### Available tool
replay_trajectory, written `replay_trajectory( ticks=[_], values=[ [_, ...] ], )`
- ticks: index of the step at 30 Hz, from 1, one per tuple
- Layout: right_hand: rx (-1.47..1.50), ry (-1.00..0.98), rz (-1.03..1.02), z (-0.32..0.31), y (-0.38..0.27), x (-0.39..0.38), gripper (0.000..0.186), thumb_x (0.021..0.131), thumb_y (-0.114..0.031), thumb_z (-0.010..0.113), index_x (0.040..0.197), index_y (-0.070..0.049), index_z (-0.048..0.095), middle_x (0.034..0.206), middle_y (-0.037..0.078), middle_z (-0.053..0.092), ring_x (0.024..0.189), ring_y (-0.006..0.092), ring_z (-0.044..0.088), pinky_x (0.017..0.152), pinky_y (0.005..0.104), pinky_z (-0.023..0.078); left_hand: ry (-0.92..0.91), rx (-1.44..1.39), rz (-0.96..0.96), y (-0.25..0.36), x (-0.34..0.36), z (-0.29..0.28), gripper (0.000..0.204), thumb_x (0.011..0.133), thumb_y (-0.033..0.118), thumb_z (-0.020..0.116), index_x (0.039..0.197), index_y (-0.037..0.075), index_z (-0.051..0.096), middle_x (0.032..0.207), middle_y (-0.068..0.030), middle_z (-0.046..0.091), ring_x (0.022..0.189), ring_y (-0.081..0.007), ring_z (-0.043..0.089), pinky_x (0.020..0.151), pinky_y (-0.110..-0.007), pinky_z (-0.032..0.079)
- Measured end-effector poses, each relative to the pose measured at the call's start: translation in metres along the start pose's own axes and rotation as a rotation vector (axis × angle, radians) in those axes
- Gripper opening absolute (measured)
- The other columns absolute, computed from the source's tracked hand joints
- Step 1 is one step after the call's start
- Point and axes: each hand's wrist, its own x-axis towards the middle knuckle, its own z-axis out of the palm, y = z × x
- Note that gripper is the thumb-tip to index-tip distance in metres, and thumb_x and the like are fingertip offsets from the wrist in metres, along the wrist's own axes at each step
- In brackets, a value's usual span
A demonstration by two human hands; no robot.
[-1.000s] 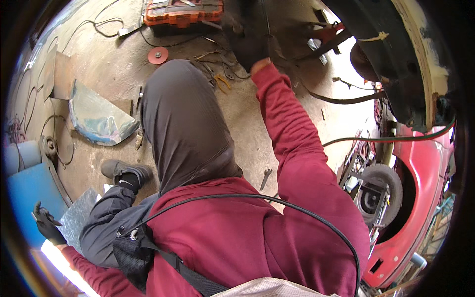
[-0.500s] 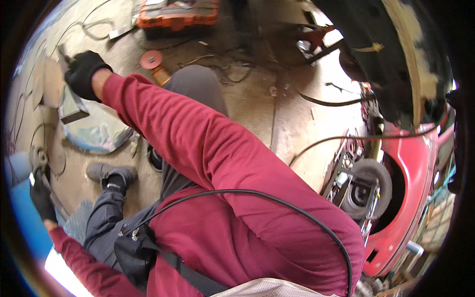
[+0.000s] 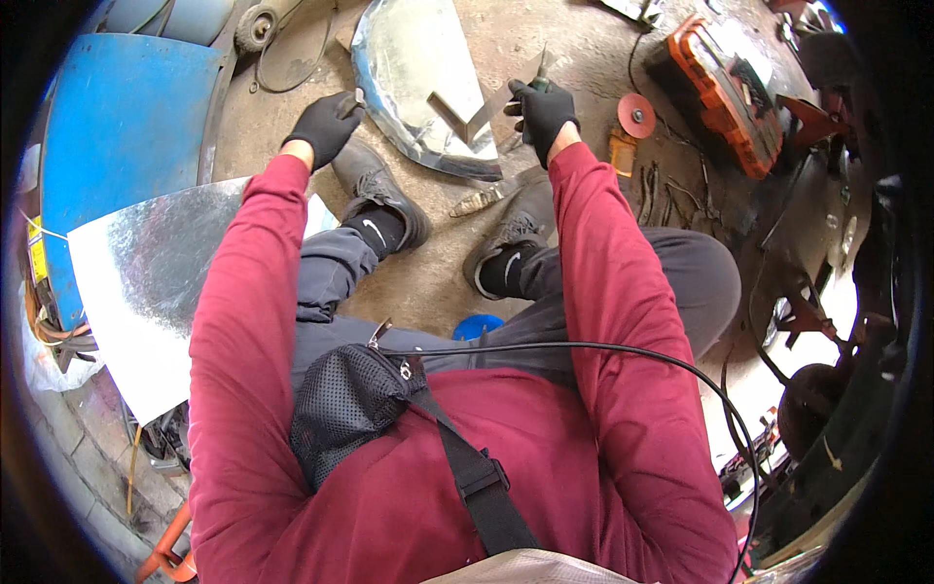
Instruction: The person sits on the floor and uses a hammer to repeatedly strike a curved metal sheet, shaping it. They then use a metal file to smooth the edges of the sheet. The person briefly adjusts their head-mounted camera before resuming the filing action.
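Note:
My left hand point(image 3: 326, 128), in a black glove, is closed near the left edge of a rounded, shiny sheet point(image 3: 418, 68) on the floor. A small metal end shows at its fingers; the rest of what it holds is hidden. My right hand point(image 3: 545, 115), gloved alike, is closed around a pointed tool point(image 3: 542, 70) with a dark green handle, tip pointing away from me. An L-shaped metal piece point(image 3: 453, 119), like a square, lies over the sheet's right part. One arm of it reaches to my right fingers; whether they grip it is unclear.
An angle grinder point(image 3: 623, 151) with a red disc lies right of my right hand, before an orange and black toolbox point(image 3: 720, 97). A blue panel point(image 3: 136, 127) and a reflective sheet point(image 3: 146, 282) are at left. A small wheel point(image 3: 256, 29) stands far left. My shoes flank the middle.
My view has swung left and now faces the rounded sheet. Both hands are now in front of me, above my shoes, closer together than before.

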Motion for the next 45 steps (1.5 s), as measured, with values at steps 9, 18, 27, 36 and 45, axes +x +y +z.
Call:
replay_trajectory(
  ticks=[9,18,27,36,45],
  values=[
    [-0.331,0.051,-0.007,0.050,0.097,0.057,0.043,0.097,-0.030,0.071,0.128,-0.002,0.069,0.110,0.022,0.076,0.098,0.0351,0.076,0.078,0.0459,0.059,-0.009,-0.210,-0.302,-0.032,0.040,0.063,0.041,0.102,0.039,0.062,0.117,0.002,0.069,0.103,-0.0193,0.074,0.085,-0.0304,0.068,0.086,-0.041,0.056],
    [-0.756,0.179,0.254,0.051,0.122,0.043,0.051,0.098,-0.039,0.070,0.130,0.000,0.063,0.127,0.031,0.070,0.122,0.0453,0.067,0.105,0.0501,0.052,-0.090,0.062,-0.508,-0.048,0.089,0.100,0.050,0.100,0.039,0.062,0.134,0.002,0.068,0.130,-0.0276,0.070,0.122,-0.0432,0.067,0.105,-0.047,0.053],
    [-0.728,0.326,0.184,0.023,0.089,0.070,0.038,0.094,-0.029,0.070,0.120,-0.003,0.065,0.116,0.027,0.075,0.113,0.0445,0.071,0.098,0.0518,0.055,-0.100,0.000,-0.429,-0.023,0.086,0.112,0.054,0.105,0.044,0.058,0.137,0.001,0.066,0.138,-0.0267,0.066,0.130,-0.0418,0.063,0.109,-0.047,0.052],
    [-0.758,0.464,-0.182,0.020,0.098,0.062,0.025,0.094,-0.017,0.071,0.114,-0.004,0.067,0.125,0.025,0.059,0.112,0.0444,0.067,0.100,0.0509,0.054,-0.404,0.134,-0.139,0.009,0.065,0.143,0.046,0.095,0.048,0.070,0.108,0.004,0.074,0.104,-0.0232,0.076,0.100,-0.0401,0.074,0.086,-0.048,0.057],
    [-0.372,0.504,0.112,0.025,0.114,0.045,0.041,0.090,-0.015,0.071,0.127,0.001,0.065,0.123,0.029,0.067,0.118,0.0477,0.065,0.103,0.0497,0.052,-0.477,0.059,-0.224,0.032,0.052,0.173,0.044,0.095,0.049,0.072,0.115,0.010,0.073,0.103,-0.0190,0.077,0.093,-0.0363,0.074,0.085,-0.047,0.057]
  ],
)
